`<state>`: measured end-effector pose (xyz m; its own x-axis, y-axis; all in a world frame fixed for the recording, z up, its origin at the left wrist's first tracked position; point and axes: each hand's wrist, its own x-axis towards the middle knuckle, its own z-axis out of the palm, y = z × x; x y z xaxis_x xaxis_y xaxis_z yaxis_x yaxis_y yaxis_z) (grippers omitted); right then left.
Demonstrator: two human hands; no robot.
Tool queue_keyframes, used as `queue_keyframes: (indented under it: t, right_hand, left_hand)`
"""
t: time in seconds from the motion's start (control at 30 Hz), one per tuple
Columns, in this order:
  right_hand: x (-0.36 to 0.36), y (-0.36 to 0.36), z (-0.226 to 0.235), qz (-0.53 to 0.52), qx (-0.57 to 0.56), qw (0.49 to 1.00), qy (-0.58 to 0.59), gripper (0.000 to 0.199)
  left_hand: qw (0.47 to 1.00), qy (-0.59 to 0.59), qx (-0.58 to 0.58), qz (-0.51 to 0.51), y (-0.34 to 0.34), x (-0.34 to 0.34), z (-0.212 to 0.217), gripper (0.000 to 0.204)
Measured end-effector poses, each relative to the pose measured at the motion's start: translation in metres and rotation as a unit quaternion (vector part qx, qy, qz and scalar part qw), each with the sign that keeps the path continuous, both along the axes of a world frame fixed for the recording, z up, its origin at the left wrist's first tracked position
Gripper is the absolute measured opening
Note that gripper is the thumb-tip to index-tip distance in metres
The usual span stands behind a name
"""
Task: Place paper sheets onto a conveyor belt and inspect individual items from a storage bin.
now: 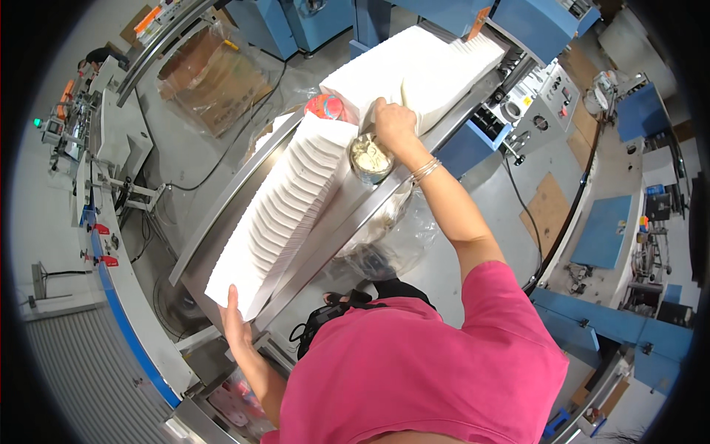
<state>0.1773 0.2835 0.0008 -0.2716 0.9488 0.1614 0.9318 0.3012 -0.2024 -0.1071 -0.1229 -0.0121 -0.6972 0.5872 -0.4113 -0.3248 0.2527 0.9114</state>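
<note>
A long stack of white paper sheets (277,214), its edges rippled and fanned, lies slantwise in a metal trough (314,255). At its near end my left hand (235,325) is closed on the stack, thumb on top and the other fingers partly hidden. My right hand (396,124) is closed beside a second, larger white paper stack (414,66) at the far end. What its fingers hold is hidden; a cream-coloured strip (405,92) shows just beyond them. Below that hand stands a round container (372,159) with lumpy cream-coloured contents. A red round object (325,107) sits between the stacks.
Metal rails (222,203) edge the trough. Blue machine housings (473,148) stand to the far right. A plastic-wrapped cardboard box (211,74) is on the floor at far left. A clear plastic bag (396,240) hangs by the near rail. A black cable (251,111) crosses the floor.
</note>
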Motion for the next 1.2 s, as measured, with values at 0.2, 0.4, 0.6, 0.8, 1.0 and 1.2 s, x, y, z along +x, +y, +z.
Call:
queue_keyframes:
  t: [0.2, 0.4, 0.6, 0.8, 1.0, 1.2]
  right_hand:
    - [0.035, -0.014, 0.010, -0.023, 0.007, 0.998, 0.050, 0.015]
    - [0.068, -0.016, -0.001, -0.061, 0.062, 0.991, 0.101, 0.025]
    - [0.077, -0.012, -0.016, -0.078, 0.072, 0.986, 0.125, 0.023]
    - [0.075, -0.020, -0.007, -0.028, 0.136, 0.967, 0.211, 0.024]
    - [0.072, -0.023, 0.000, -0.076, 0.127, 0.981, 0.126, 0.026]
    - [0.076, -0.017, -0.004, -0.090, 0.161, 0.979, 0.087, 0.028]
  left_hand:
    - [1.000, -0.024, 0.015, 0.003, 0.001, 0.004, 0.007, 0.075]
    - [1.000, -0.018, 0.018, 0.004, 0.004, 0.005, 0.010, 0.075]
    - [1.000, -0.010, 0.020, 0.006, 0.003, 0.005, 0.006, 0.074]
    - [1.000, -0.009, 0.024, 0.001, 0.001, 0.003, 0.003, 0.075]
    - [1.000, -0.012, 0.014, 0.004, 0.000, 0.004, 0.005, 0.075]
    - [1.000, -0.006, 0.000, 0.004, 0.000, 0.000, 0.001, 0.075]
